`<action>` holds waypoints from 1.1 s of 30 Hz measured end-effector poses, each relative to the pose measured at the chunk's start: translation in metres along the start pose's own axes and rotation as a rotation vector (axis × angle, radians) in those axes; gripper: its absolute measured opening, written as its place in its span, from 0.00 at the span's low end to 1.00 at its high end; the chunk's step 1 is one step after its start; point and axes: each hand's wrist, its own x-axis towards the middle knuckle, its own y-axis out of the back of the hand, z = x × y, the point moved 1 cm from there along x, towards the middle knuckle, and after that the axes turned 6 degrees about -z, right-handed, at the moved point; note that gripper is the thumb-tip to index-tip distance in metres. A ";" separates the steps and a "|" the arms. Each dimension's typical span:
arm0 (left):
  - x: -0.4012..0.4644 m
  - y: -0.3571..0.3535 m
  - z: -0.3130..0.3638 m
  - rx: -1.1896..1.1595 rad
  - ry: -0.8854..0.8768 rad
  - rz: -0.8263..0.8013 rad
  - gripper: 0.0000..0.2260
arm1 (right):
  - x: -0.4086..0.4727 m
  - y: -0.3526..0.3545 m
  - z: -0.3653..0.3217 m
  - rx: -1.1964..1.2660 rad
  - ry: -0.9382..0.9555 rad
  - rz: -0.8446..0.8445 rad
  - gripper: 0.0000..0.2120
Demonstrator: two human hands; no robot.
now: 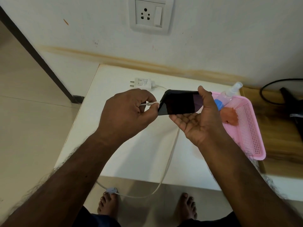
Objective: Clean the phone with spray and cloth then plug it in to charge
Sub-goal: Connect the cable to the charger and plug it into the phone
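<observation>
1. In the middle of the frame the right hand [199, 118] holds the dark phone [178, 102] above the white table [114, 145], thumb on its upper edge and fingers curled under its lower edge.
2. The left hand [126, 112] pinches the white cable plug [151, 104] at the phone's left end; whether it is fully seated cannot be told.
3. The white cable [167, 161] loops down over the table's near edge towards the lower centre.
4. The white charger [142, 83] lies on the table above the hands, its pins pointing left.
5. The wall socket [150, 14] sits at the top centre, with nothing plugged in.
6. At the right, a pink basket [250, 131] holds a spray bottle [229, 94] and a reddish cloth [228, 115].
</observation>
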 end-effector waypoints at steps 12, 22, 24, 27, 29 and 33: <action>-0.002 -0.004 0.000 -0.009 -0.049 -0.091 0.08 | 0.004 0.004 0.000 -0.063 0.070 0.016 0.26; -0.003 -0.008 -0.002 -0.008 -0.093 -0.111 0.08 | 0.005 0.006 0.001 -0.109 0.108 0.000 0.22; -0.002 -0.007 -0.004 0.003 -0.100 -0.114 0.09 | 0.006 0.006 0.000 -0.115 0.111 0.005 0.22; -0.001 -0.004 -0.009 0.066 -0.121 -0.104 0.10 | 0.007 0.007 -0.002 -0.109 0.102 0.011 0.22; -0.001 0.000 -0.011 0.120 -0.156 -0.089 0.09 | 0.007 0.007 -0.002 -0.113 0.080 0.023 0.22; -0.003 0.002 -0.014 0.158 -0.224 -0.042 0.12 | 0.008 0.009 0.000 -0.115 0.036 0.052 0.23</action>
